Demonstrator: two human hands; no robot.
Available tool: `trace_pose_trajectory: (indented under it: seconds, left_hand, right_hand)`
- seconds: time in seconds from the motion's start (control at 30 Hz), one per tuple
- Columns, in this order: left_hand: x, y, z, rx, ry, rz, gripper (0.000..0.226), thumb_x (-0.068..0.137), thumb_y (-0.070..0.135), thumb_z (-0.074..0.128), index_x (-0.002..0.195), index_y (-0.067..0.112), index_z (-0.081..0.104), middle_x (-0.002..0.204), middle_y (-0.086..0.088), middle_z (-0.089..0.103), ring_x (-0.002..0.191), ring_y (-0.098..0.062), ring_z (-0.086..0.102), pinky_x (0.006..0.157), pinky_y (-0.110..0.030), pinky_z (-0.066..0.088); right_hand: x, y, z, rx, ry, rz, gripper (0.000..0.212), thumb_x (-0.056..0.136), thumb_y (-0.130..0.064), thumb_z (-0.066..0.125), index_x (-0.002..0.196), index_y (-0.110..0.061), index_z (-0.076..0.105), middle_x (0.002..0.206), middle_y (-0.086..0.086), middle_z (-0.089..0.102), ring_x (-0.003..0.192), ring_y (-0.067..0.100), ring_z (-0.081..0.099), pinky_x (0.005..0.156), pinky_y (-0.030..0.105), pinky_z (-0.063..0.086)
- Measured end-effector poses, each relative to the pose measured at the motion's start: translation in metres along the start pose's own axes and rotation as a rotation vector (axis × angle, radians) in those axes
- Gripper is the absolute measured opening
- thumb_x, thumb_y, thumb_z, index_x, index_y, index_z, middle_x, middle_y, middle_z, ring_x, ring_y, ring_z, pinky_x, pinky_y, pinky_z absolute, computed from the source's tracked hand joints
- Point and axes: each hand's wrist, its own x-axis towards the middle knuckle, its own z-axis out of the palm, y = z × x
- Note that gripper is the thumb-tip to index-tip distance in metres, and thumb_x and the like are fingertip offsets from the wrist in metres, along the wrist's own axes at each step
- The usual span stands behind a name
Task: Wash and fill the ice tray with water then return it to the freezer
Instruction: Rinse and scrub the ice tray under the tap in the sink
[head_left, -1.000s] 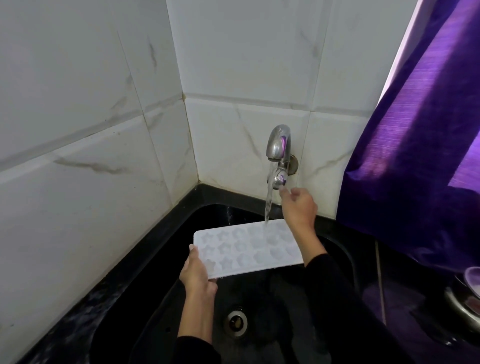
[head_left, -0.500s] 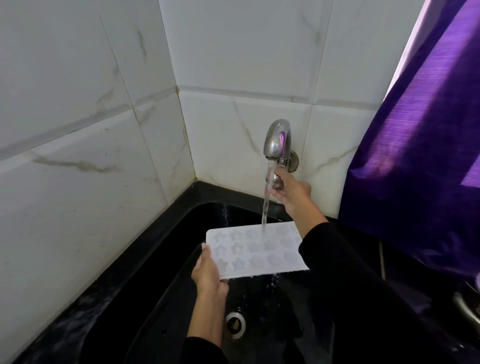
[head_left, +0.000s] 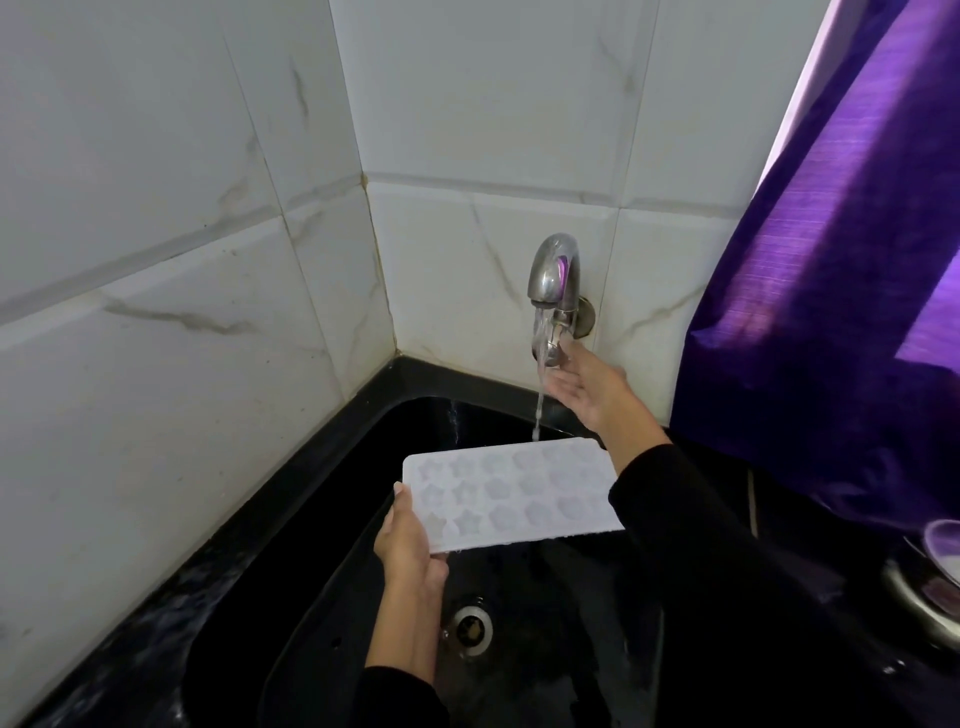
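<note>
Left hand gripping, right hand open

ice tray right end behind sleeve, metal pot cut by right edge

We are looking down into a corner where two walls of large white tiles with faint grey veining are meeting in the upper middle of the frame. A glossy black counter edge is running along the base of the left wall toward the lower left. A purple curtain is hanging down the right side, and daylight is glowing through it and spilling in along its upper edge at the top right, leaving the lower half of the frame dim.
</note>
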Motion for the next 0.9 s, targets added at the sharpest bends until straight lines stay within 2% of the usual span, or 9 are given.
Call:
trace_pose_trajectory:
  seconds: [0.07,0.13,0.2,0.3,0.4,0.5,0.6,0.77,0.9]
  left_hand:
    - [-0.004,0.002,-0.006,-0.007,-0.001,0.005,0.017,0.095,0.034,0.053,0.105,0.019,0.054,0.092,-0.008,0.063,0.082,-0.027,0.063,0.079,-0.050,0.053]
    - [-0.010,0.005,-0.012,-0.006,-0.003,0.011,0.017,0.095,0.034,0.054,0.104,0.019,0.054,0.093,-0.009,0.063,0.082,-0.027,0.063,0.079,-0.050,0.053]
    - [-0.016,0.006,-0.020,-0.003,0.001,0.017,0.020,0.095,0.034,0.054,0.106,0.017,0.055,0.094,-0.010,0.064,0.084,-0.029,0.064,0.079,-0.050,0.053]
    - [-0.026,0.005,-0.032,0.009,-0.002,0.017,0.031,0.095,0.036,0.054,0.115,0.013,0.057,0.092,-0.011,0.065,0.086,-0.031,0.065,0.080,-0.052,0.055]
    - [-0.036,0.001,-0.044,0.009,-0.016,-0.007,0.035,0.094,0.037,0.054,0.119,0.012,0.056,0.095,-0.013,0.066,0.090,-0.034,0.065,0.085,-0.056,0.053]
    - [-0.045,-0.001,-0.054,0.012,-0.040,-0.023,0.036,0.094,0.038,0.054,0.120,0.013,0.056,0.101,-0.014,0.066,0.094,-0.035,0.065,0.081,-0.055,0.054]
    - [-0.051,0.000,-0.062,0.036,-0.070,-0.035,0.036,0.094,0.038,0.054,0.119,0.012,0.057,0.104,-0.015,0.067,0.095,-0.035,0.065,0.074,-0.050,0.055]
    - [-0.061,-0.001,-0.067,0.096,-0.145,-0.042,0.036,0.096,0.037,0.049,0.117,0.010,0.058,0.105,-0.016,0.068,0.096,-0.035,0.065,0.077,-0.050,0.054]
    - [-0.064,0.002,-0.070,0.184,-0.203,-0.023,0.039,0.098,0.041,0.043,0.112,0.010,0.060,0.101,-0.016,0.070,0.093,-0.034,0.066,0.074,-0.046,0.054]
  right_hand:
    - [-0.014,0.004,-0.015,-0.367,0.177,-0.102,0.039,0.083,-0.038,0.071,0.091,-0.001,0.060,0.092,0.015,0.063,0.082,0.024,0.062,0.079,0.034,0.052]
    - [-0.035,0.013,-0.037,-0.632,0.300,-0.200,0.047,0.087,-0.042,0.064,0.096,0.004,0.065,0.098,0.020,0.065,0.089,0.032,0.061,0.084,0.039,0.049]
    - [-0.054,0.028,-0.062,-0.710,0.338,-0.195,0.052,0.090,-0.044,0.059,0.103,0.006,0.066,0.106,0.021,0.066,0.093,0.035,0.060,0.090,0.043,0.047]
    - [-0.074,0.060,-0.094,-0.698,0.272,-0.052,0.061,0.086,-0.059,0.055,0.092,0.001,0.067,0.096,0.017,0.069,0.088,0.029,0.065,0.087,0.043,0.052]
    - [-0.094,0.088,-0.106,-0.592,0.152,0.075,0.052,0.089,-0.059,0.050,0.090,-0.010,0.067,0.089,0.008,0.071,0.085,0.023,0.067,0.081,0.036,0.053]
    - [-0.116,0.106,-0.108,-0.429,0.068,0.075,0.044,0.095,-0.053,0.045,0.090,-0.015,0.065,0.091,0.008,0.072,0.088,0.024,0.068,0.076,0.036,0.055]
    - [-0.126,0.112,-0.110,-0.411,0.111,0.038,0.042,0.098,-0.048,0.040,0.090,-0.014,0.063,0.094,0.008,0.070,0.090,0.025,0.067,0.073,0.034,0.053]
    - [-0.133,0.110,-0.115,-0.443,0.150,0.010,0.045,0.099,-0.049,0.038,0.089,-0.012,0.062,0.098,0.012,0.070,0.084,0.025,0.064,0.059,0.029,0.045]
    - [-0.140,0.104,-0.117,-0.430,0.126,0.014,0.042,0.100,-0.047,0.037,0.088,-0.014,0.061,0.098,0.011,0.070,0.090,0.026,0.066,0.065,0.030,0.049]
